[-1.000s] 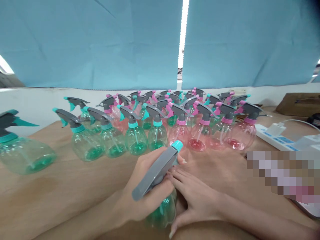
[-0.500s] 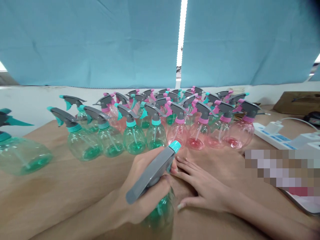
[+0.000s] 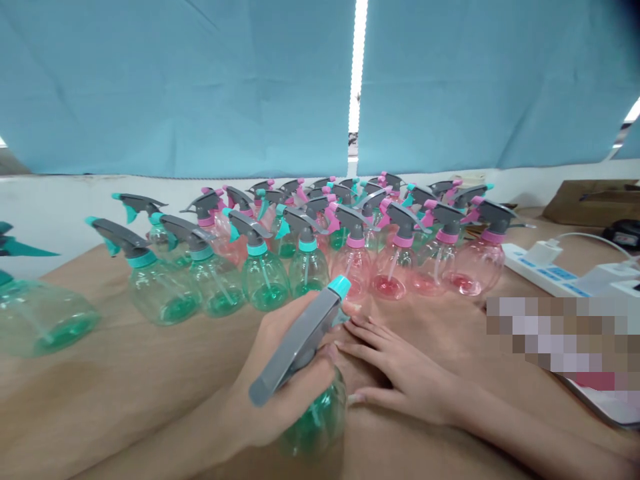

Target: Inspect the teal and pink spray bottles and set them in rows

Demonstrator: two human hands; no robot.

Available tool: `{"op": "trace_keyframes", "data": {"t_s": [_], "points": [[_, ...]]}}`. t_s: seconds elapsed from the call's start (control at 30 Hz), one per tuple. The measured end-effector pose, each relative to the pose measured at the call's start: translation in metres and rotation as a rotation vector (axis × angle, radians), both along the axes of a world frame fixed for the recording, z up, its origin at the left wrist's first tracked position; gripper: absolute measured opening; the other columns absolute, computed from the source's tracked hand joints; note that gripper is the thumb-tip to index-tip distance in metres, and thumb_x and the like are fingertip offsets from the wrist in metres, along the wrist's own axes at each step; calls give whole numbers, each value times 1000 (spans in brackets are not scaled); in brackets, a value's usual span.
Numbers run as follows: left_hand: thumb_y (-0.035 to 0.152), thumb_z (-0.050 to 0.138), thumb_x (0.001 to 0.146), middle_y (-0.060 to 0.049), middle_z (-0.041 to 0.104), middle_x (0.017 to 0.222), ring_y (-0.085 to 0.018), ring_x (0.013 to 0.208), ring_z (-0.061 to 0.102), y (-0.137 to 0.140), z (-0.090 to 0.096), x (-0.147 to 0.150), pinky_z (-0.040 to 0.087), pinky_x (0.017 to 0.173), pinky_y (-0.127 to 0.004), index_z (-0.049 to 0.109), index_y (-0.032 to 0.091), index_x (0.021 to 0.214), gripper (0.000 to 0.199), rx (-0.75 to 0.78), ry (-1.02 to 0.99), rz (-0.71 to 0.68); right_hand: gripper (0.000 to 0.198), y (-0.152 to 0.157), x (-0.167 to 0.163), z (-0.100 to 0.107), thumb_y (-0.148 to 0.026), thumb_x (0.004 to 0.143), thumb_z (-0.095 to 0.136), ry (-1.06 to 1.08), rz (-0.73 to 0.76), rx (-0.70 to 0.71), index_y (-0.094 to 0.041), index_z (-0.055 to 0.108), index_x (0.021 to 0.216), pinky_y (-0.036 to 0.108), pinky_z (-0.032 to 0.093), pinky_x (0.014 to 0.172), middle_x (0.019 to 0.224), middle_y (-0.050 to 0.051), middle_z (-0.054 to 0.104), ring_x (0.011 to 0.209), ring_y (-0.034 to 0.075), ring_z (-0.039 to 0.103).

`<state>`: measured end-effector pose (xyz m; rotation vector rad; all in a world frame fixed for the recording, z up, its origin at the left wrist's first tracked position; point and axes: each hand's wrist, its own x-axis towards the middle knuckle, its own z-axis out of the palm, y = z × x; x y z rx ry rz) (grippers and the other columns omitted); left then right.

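My left hand (image 3: 280, 380) is wrapped round the neck and trigger of a green spray bottle (image 3: 320, 417). The bottle has a grey spray head with a turquoise nozzle, which points forward and right. Fingers hide its collar and most of the trigger. Just right of the bottle, my right hand (image 3: 400, 367) lies palm down on the wooden table (image 3: 200, 400), fingers spread, holding nothing. Its thumb tip is close to the bottle's side; whether they touch I cannot tell.
Rows of green spray bottles (image 3: 265, 280) and pink spray bottles (image 3: 393, 267) stand behind my hands. Another green spray bottle (image 3: 55, 320) is at the far left. On the right lie a white power strip (image 3: 545, 270) with plugs and a blurred-out flat object (image 3: 560, 347).
The view has shifted slightly, so everything sits a little further left. My left hand keeps its hold on the spray bottle, and my right hand stays flat on the table.
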<state>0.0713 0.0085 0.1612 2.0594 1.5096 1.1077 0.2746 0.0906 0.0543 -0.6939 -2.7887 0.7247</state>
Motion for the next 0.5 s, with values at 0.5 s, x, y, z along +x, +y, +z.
{"op": "trace_keyframes", "data": {"t_s": [0.5], "points": [[29, 46, 77, 4, 54, 63, -13, 51, 50, -2, -3, 2, 46, 49, -24, 55, 24, 76, 10, -44, -67, -43, 67, 2, 1, -1, -65, 91, 47, -5, -26, 8, -28, 41, 146, 54, 19, 118, 159, 4, 25, 147, 28, 16]]}}
